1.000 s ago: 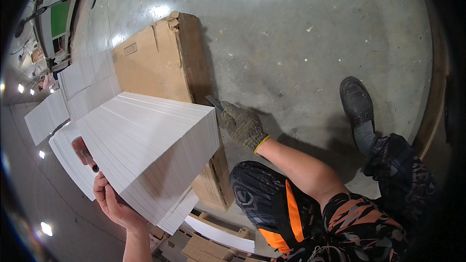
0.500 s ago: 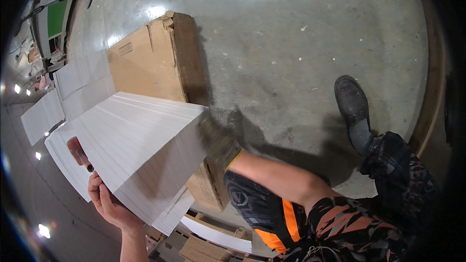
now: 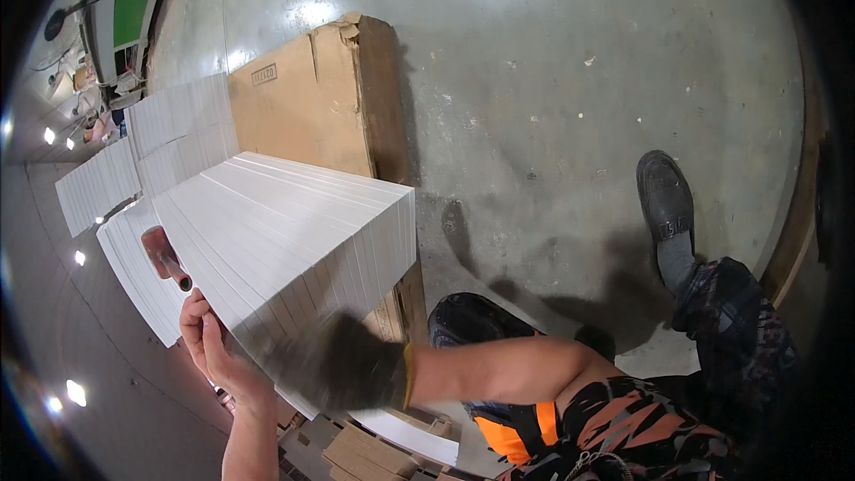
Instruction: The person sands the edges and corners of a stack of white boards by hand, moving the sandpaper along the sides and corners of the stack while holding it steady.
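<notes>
Plainly, a stack of thin white boards (image 3: pixel 294 223) fills the left-centre of the frame, beside a large brown cardboard box (image 3: pixel 298 111). At lower left, the bare left hand (image 3: pixel 223 356) is at the stack's edge, fingers close together; whether they pinch a board, I cannot tell. Lower centre, the right hand (image 3: pixel 343 363), in a dark knitted glove, is too blurred to read its fingers. A dull-red tool with a tubular end (image 3: pixel 163 254) sits just above the left hand.

Grey floor (image 3: pixel 552 44) — carton (image 3: pixel 298 102) on it.
</notes>
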Demonstrator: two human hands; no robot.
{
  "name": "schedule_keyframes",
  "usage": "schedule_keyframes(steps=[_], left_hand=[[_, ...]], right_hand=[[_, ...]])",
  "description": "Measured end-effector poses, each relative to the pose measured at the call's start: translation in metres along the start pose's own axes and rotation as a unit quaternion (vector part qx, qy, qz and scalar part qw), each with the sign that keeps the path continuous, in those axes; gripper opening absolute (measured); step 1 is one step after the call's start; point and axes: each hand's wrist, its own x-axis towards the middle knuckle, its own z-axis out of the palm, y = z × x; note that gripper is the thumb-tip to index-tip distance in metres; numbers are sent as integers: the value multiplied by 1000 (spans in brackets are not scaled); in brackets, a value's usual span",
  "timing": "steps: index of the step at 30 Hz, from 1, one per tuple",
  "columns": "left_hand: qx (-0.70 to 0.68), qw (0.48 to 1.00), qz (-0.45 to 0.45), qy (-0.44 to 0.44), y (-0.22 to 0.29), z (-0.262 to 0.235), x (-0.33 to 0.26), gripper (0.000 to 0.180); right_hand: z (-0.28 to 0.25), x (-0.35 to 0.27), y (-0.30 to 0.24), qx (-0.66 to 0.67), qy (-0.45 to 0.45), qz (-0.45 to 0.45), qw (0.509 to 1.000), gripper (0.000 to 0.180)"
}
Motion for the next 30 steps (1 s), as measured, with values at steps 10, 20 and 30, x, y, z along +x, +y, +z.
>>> schedule_keyframes(steps=[10,20,30], left_hand=[[-32,999,32,-20,-6,-2,0,17],[-39,998,32,-32,-5,-1,-1,17],[-28,999,14,-22,-5,-8,0,15]], right_hand=[[-56,-15,59,-94,9,207,974,30],[-97,-38,119,-85,128,239,959,50],[-89,-69,155,-87,107,351,926,41]])
